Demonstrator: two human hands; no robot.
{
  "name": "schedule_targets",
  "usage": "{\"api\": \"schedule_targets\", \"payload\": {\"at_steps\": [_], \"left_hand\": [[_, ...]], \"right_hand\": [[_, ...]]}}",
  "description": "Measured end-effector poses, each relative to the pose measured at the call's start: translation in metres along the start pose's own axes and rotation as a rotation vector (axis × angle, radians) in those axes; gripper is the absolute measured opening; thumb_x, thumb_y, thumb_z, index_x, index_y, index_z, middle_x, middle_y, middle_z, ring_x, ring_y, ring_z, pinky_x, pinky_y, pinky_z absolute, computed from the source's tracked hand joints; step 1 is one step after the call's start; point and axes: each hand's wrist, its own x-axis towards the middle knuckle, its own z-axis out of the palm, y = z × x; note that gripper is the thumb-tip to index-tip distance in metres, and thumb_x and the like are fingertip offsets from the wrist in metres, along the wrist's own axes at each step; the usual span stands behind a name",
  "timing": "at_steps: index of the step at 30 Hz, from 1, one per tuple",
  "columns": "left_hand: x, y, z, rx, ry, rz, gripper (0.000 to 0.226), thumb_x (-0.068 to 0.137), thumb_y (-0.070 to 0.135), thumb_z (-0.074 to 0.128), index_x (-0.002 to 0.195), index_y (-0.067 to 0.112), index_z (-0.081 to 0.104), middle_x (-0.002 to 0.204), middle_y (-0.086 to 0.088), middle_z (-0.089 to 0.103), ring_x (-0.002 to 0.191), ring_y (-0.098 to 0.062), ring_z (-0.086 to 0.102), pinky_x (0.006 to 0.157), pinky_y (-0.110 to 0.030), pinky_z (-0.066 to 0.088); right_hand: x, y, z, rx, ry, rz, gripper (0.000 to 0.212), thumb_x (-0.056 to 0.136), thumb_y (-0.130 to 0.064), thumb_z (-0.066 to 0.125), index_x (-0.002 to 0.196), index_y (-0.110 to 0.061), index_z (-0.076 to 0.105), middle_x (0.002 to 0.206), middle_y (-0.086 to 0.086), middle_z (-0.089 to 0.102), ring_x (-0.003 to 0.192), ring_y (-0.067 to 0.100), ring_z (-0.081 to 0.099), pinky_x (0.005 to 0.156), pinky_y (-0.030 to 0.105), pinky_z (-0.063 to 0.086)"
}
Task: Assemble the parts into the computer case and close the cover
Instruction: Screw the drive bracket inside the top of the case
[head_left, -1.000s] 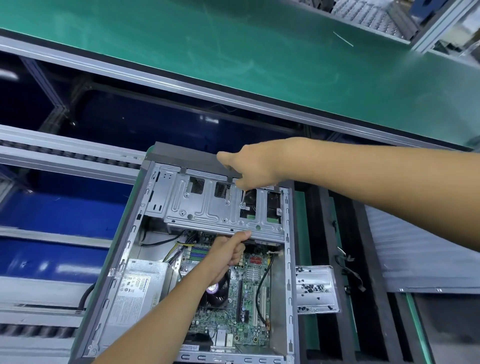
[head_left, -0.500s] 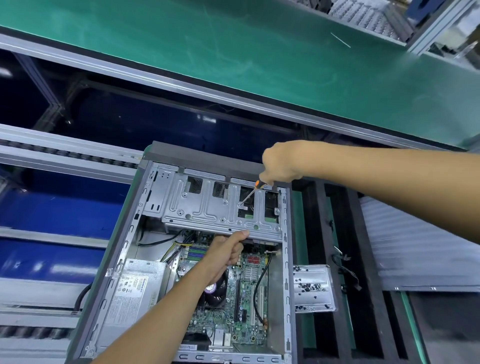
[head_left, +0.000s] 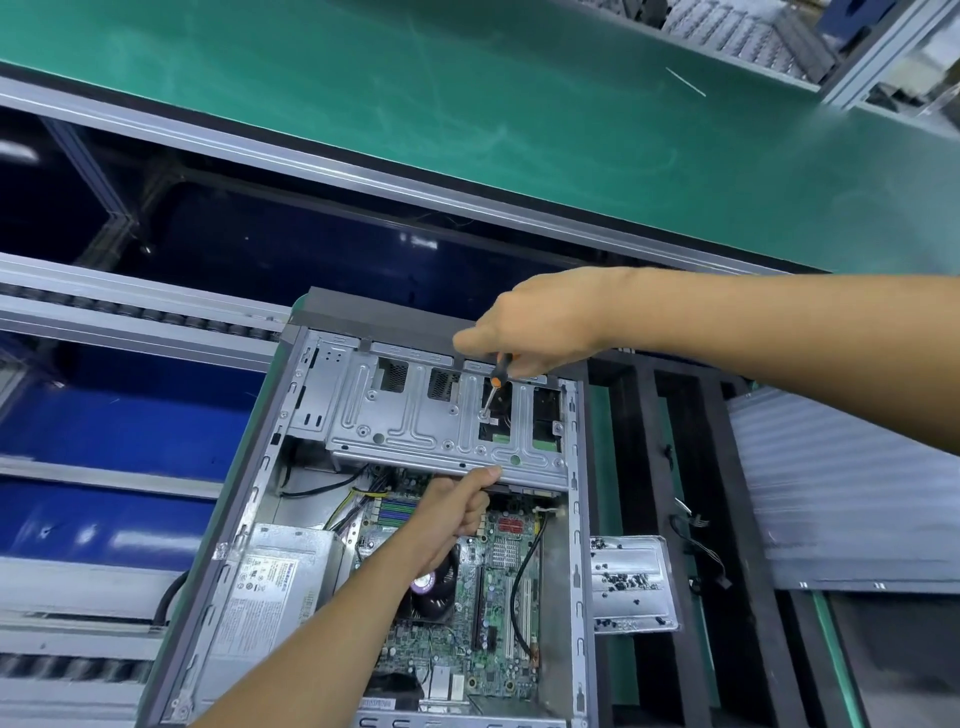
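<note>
So the biggest thing up top is the green conveyor belt (head_left: 467, 104), running across from 9 to 3 o'clock. Below it, dead centre toward 6 o'clock, sits the open computer case (head_left: 270, 499), lying on its side with no cover on yet. Inside at 7 o'clock is the power supply (head_left: 275, 577), and the motherboard (head_left: 498, 597) fills the middle. The metal drive cage (head_left: 415, 415) spans the far end of the case at 12 o'clock.

The left hand (head_left: 452, 519) has its fingers curled under the near lip of the cage with the thumb pressing on top, bracing it. The right hand (head_left: 540, 327) is wrapped round a small screwdriver (head_left: 496, 387), with the tip sitting on a screw (head_left: 484, 414) in the cage. Off at 3 o'clock, just outside the case, there's a little metal tray of loose screws (head_left: 631, 582).

My worry: the driver looks tilted, so it could cam out and skip into the opening beside it. If the screw pops free, it likely drops onto the motherboard. And if the left hand eases off, the cage could shift and the holes stop lining up.
</note>
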Motion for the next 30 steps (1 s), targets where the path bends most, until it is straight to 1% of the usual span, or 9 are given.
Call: {"api": "schedule_targets", "payload": {"at_steps": [4,8,11,15,18,20,25,27,30], "left_hand": [[0.000,-0.001,-0.001,0.026,-0.010,-0.008,0.058,0.081,0.063,0.071,0.054,0.026,0.037,0.052,0.002,0.023,0.050,-0.019,0.020,0.052,-0.019,0.038],[0.002,-0.003,-0.001,0.025,-0.011,-0.006,0.057,0.078,0.066,0.073,0.056,0.025,0.040,0.052,0.002,0.022,0.050,-0.019,0.019,0.051,-0.017,0.038],[0.003,-0.003,-0.001,0.001,-0.010,-0.005,0.053,0.078,0.065,0.075,0.068,0.019,0.049,0.053,0.002,0.021,0.050,-0.018,0.019,0.049,-0.018,0.035],[0.002,-0.003,-0.001,0.015,-0.012,-0.005,0.053,0.078,0.065,0.074,0.058,0.026,0.044,0.053,0.002,0.022,0.049,-0.018,0.019,0.049,-0.019,0.035],[0.003,-0.003,-0.002,0.005,-0.009,-0.009,0.054,0.077,0.065,0.075,0.064,0.023,0.044,0.054,0.001,0.021,0.049,-0.018,0.019,0.049,-0.018,0.035],[0.003,-0.003,-0.002,0.005,-0.007,-0.009,0.055,0.077,0.065,0.076,0.067,0.021,0.044,0.055,0.000,0.021,0.049,-0.018,0.019,0.048,-0.017,0.036],[-0.002,0.003,0.001,0.016,-0.002,-0.003,0.051,0.081,0.060,0.073,0.057,0.022,0.047,0.054,0.002,0.021,0.050,-0.017,0.018,0.049,-0.018,0.033],[-0.005,0.007,0.003,0.022,-0.020,-0.002,0.050,0.088,0.053,0.069,0.048,0.026,0.057,0.054,0.004,0.022,0.051,-0.016,0.018,0.050,-0.020,0.029],[-0.008,0.011,0.004,0.017,-0.040,-0.010,0.047,0.095,0.047,0.064,0.051,0.030,0.069,0.054,0.003,0.022,0.052,-0.016,0.018,0.051,-0.021,0.030]], "right_hand": [[-0.009,-0.002,0.012,0.165,0.094,0.137,0.008,0.099,-0.018,0.043,0.098,-0.021,0.036,0.062,0.003,0.053,0.052,0.026,0.043,0.051,0.037,0.035],[-0.006,-0.016,0.011,0.316,0.036,0.262,0.016,0.100,-0.025,0.049,0.099,-0.018,0.034,0.065,0.003,0.056,0.050,0.018,0.050,0.047,0.034,0.037],[-0.002,-0.017,0.005,0.385,-0.032,0.231,0.021,0.092,-0.012,0.056,0.102,-0.018,0.039,0.062,-0.001,0.055,0.041,0.007,0.051,0.039,0.026,0.033],[-0.004,-0.009,0.002,0.194,-0.005,0.220,0.020,0.091,-0.011,0.050,0.099,-0.023,0.037,0.069,0.001,0.057,0.056,0.024,0.058,0.048,0.035,0.038],[-0.001,-0.014,0.007,0.327,0.060,0.236,0.020,0.089,-0.020,0.057,0.085,-0.026,0.039,0.056,-0.002,0.059,0.041,0.022,0.063,0.043,0.032,0.044],[0.003,-0.018,0.011,0.401,0.104,0.288,0.019,0.090,-0.028,0.059,0.083,-0.024,0.042,0.051,0.002,0.061,0.039,0.021,0.062,0.043,0.028,0.041],[0.008,-0.022,0.019,0.075,0.272,0.384,0.024,0.095,-0.038,0.052,0.086,-0.017,0.045,0.063,-0.003,0.047,0.053,0.019,0.046,0.049,0.030,0.026],[0.006,-0.024,0.020,0.077,0.279,0.318,0.018,0.094,-0.037,0.050,0.093,-0.022,0.040,0.072,-0.003,0.050,0.056,0.020,0.049,0.049,0.030,0.029],[0.003,-0.020,0.013,0.221,0.200,0.200,0.025,0.090,-0.027,0.056,0.100,-0.032,0.034,0.097,-0.004,0.043,0.062,0.020,0.054,0.050,0.031,0.031]]}}
